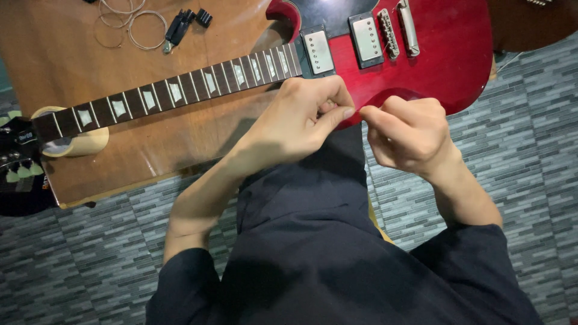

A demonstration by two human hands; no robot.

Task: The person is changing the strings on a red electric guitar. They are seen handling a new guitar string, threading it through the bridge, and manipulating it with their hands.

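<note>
A red electric guitar (445,54) was laid flat on the wooden table (54,54), its neck (168,93) propped on a pale round support (78,141) near the dark headstock (18,162). No strings could be seen along the fretboard or over the two pickups (343,43), so the instrument appeared to be stripped. Coiled strings (129,27) and a small black tool (180,27) were left at the far side of the table, apart from the hands.

The left hand (298,123) and the right hand (409,132) were held close together just in front of the guitar body's near edge. Both were curled, thumb pressed to forefinger, as if something very thin were pinched between them; a fine wire may have been stretched there, but it could not be made out. By that showing, removal seemed finished and fitting not yet begun on the guitar itself.
</note>
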